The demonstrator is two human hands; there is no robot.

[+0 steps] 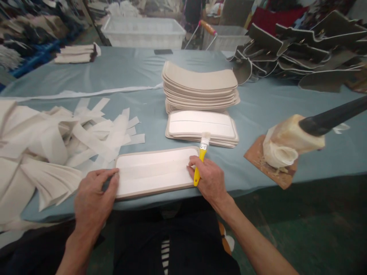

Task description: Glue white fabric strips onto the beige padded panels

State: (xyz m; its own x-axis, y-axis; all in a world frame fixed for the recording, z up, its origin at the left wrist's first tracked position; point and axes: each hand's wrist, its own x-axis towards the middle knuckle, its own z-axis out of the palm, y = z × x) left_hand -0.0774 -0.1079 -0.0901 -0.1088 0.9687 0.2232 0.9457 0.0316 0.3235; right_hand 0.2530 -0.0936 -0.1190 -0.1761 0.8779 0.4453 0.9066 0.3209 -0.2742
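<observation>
A long beige-edged panel (155,187) with a white face lies in front of me at the table's near edge. Along its middle runs a pale strip (155,169), flat against the white face. My left hand (96,194) pinches the strip's left end between thumb and forefinger at the panel's edge. In my right hand (208,177) is a yellow-handled paintbrush (200,158), bristles pointing away from me; the fingertips of that hand also touch the strip's right end. Just beyond lies a low pile of similar panels (202,124), white face up, with a line across the top one.
A taller stack of beige panels (200,82) stands behind. Loose pale strips (94,133) spread over the left side. At right, a crusted glue container (292,141) with a black handle sits on a brown board (254,152). Dark grey pieces (304,49) are heaped back right; a white crate (143,32) stands behind.
</observation>
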